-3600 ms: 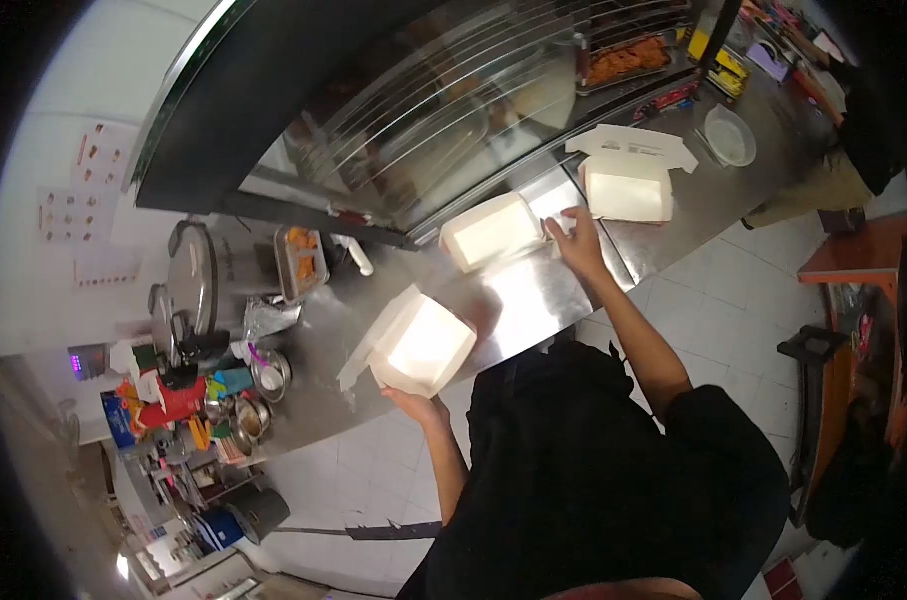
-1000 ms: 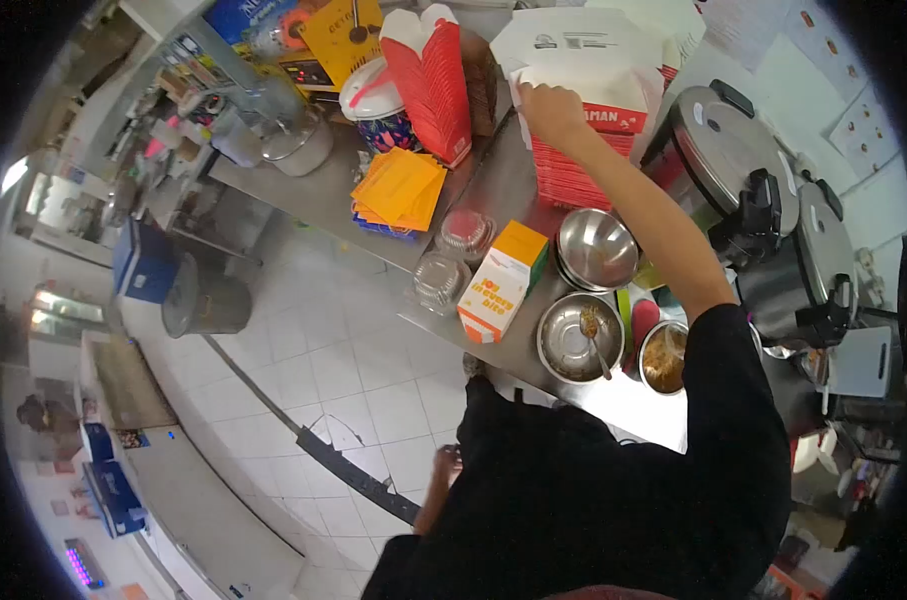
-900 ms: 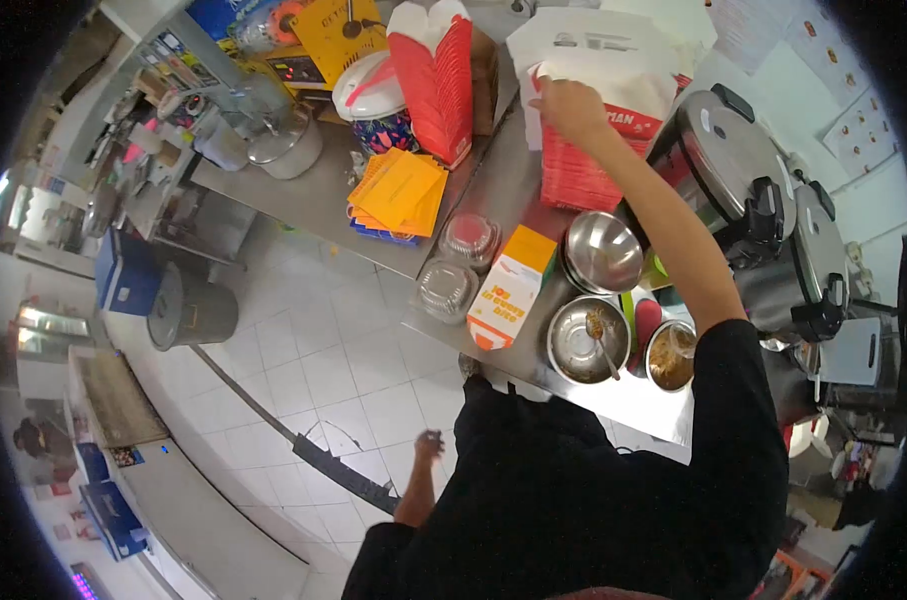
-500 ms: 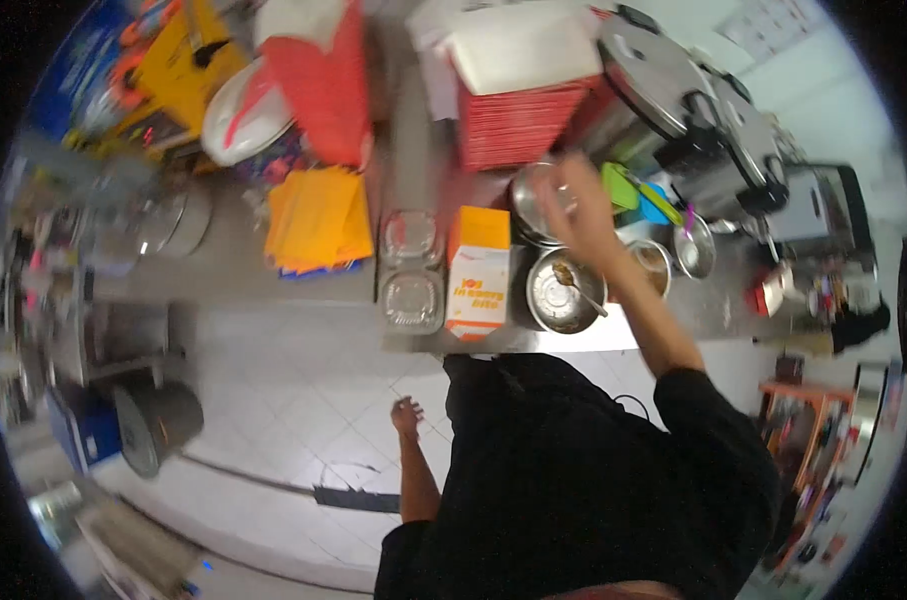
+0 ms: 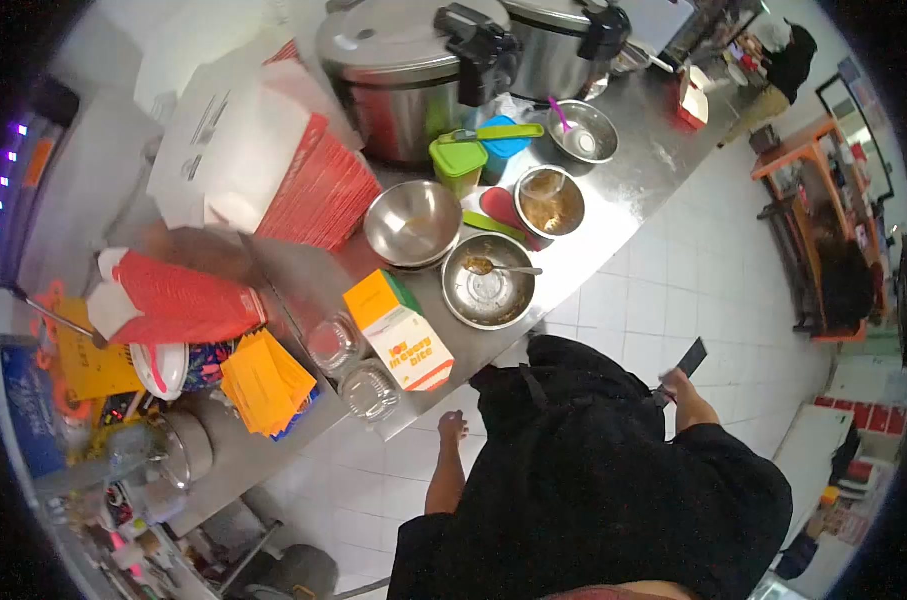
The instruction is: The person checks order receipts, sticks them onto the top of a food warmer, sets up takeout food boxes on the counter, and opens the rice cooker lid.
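My left hand (image 5: 453,428) hangs beside the counter's front edge, fingers loosely bent and nothing visible in it. Down by my right hip, my right hand (image 5: 676,386) is closed on a dark flat object (image 5: 690,358) that sticks out past the fingers over the floor. Nearest my left hand on the counter are clear plastic containers (image 5: 369,389) and an orange and white carton (image 5: 403,335). A steel bowl with a spoon (image 5: 488,295) stands beside the carton, with stacked steel bowls (image 5: 411,222) behind it.
Nested red boxes (image 5: 318,195) stand at the back, beside large steel pots (image 5: 398,110). Yellow packets (image 5: 265,385) lie at the left. More bowls stand farther right, near an open box (image 5: 691,100). Another person (image 5: 791,62) is at the far upper right.
The view has turned toward the right part of the counter. My right hand has moved from above the steel bowls down to my side, where it now holds the dark flat object.
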`<control>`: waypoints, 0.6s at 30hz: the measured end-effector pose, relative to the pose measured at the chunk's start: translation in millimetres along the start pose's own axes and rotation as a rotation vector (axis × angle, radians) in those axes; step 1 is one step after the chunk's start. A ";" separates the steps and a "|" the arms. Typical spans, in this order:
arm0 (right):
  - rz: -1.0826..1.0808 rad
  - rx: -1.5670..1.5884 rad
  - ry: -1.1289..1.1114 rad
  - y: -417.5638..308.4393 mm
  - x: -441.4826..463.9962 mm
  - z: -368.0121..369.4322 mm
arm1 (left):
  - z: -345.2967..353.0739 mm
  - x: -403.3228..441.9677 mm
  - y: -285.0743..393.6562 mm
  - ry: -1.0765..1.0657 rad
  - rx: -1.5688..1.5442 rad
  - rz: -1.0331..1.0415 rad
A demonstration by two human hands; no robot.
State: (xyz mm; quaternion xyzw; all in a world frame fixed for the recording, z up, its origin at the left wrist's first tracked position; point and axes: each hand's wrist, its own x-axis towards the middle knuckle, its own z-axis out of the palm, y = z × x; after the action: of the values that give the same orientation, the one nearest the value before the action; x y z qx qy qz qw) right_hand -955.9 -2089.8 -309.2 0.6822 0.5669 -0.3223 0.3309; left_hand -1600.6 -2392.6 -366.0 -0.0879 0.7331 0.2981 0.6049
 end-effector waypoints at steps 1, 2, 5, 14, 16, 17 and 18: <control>0.071 0.092 -0.169 -12.3 -42.2 -4.2 | -4.1 6.9 8.4 -0.005 0.000 0.030; 0.134 0.215 -0.281 -10.3 -56.1 3.8 | -7.1 10.8 18.0 -0.013 0.002 0.065; 0.398 0.735 -0.345 -21.5 -60.6 -0.2 | 14.3 9.2 48.1 0.100 0.269 0.189; -0.513 0.534 0.550 -122.1 198.9 -38.4 | 150.4 -31.7 55.5 0.239 0.904 0.566; -0.637 0.847 0.425 -159.4 176.4 -81.2 | 183.0 -69.8 83.2 0.223 0.826 0.418; -0.496 1.188 0.212 -174.2 150.0 -105.4 | 192.6 -90.9 100.3 0.260 1.019 0.479; -0.480 1.272 0.173 -185.6 148.7 -106.0 | 191.5 -109.0 117.4 0.290 1.212 0.541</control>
State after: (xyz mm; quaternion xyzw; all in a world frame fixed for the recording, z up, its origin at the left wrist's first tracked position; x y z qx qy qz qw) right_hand -1109.9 -1894.2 -385.6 0.6225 0.4273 -0.6014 -0.2614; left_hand -1470.7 -2219.1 -242.1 0.4141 0.8407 -0.0393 0.3468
